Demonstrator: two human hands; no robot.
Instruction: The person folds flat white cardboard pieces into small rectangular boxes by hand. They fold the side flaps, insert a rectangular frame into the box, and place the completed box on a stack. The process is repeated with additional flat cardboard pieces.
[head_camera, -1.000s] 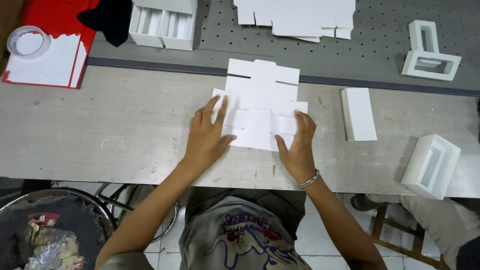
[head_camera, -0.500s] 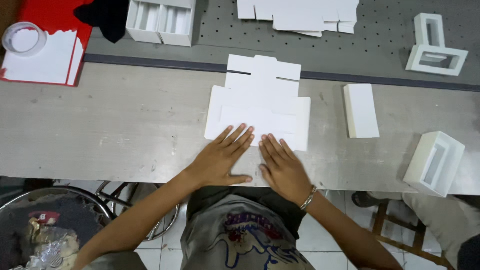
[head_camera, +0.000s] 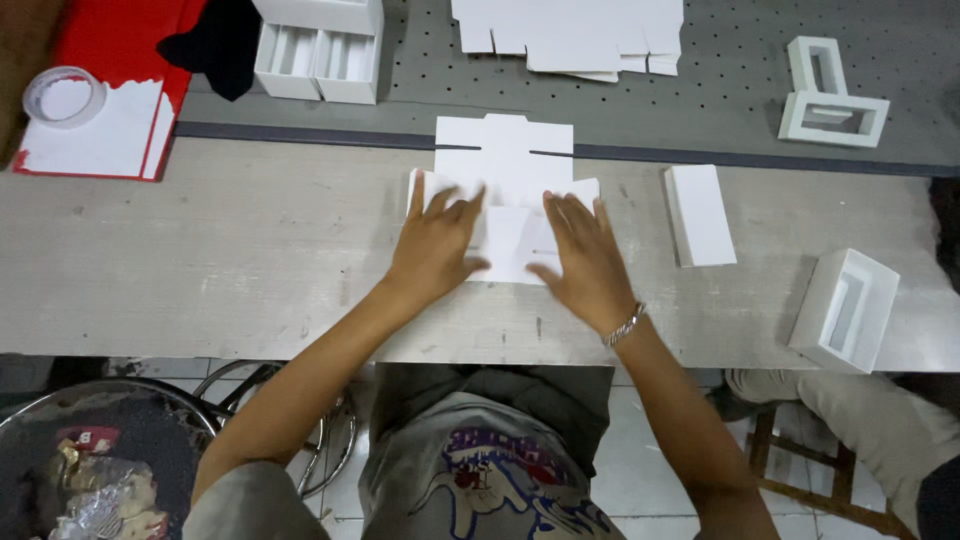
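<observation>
A flat white die-cut cardboard blank (head_camera: 505, 160) lies in the middle of the wooden worktable (head_camera: 200, 260). My left hand (head_camera: 435, 245) presses flat on its left part with fingers spread. My right hand (head_camera: 585, 255), a metal bracelet at the wrist, presses flat on its right part. Both palms face down on the card and neither hand grips anything. The blank's lower half is partly hidden under my hands.
A folded white box (head_camera: 700, 213) lies to the right, and an open white box (head_camera: 845, 308) stands near the right front edge. Behind are a stack of white blanks (head_camera: 570, 35), a divided white tray (head_camera: 318, 50), nested white frames (head_camera: 830, 100), a red sheet (head_camera: 110, 40) and a tape roll (head_camera: 62, 97).
Both hands slid from the blank's near edge forward onto its middle. The near flap looks folded up over the blank, which now appears shorter toward me.
</observation>
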